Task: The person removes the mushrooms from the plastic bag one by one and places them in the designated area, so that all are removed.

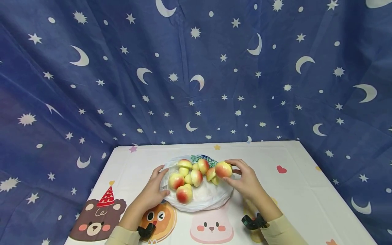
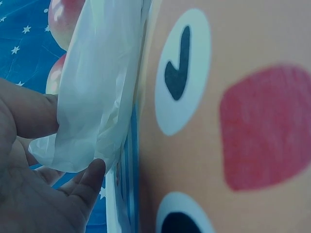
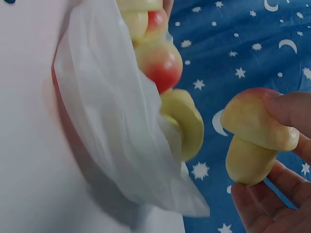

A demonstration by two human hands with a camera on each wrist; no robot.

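Several yellow-and-red mushroom-shaped pieces [image 1: 184,194] lie in a white plastic bag [image 1: 205,197] spread open on the table. My right hand [image 1: 245,180] pinches one mushroom piece [image 1: 223,169] at the bag's right side; the right wrist view shows this piece [image 3: 252,119] held between thumb and fingers, apart from the bag [image 3: 107,97]. At the bag's left edge, my left hand [image 1: 153,190] holds the plastic. In the left wrist view the thumb and fingers of the left hand [image 2: 43,160] are around the bag's edge [image 2: 97,87].
The bag stands on a white tablecloth [image 1: 294,183] printed with a bear [image 1: 98,221], a round orange face, a pink face and small hearts and stars. Behind the table hangs a blue cloth [image 1: 183,68] with moons and stars.
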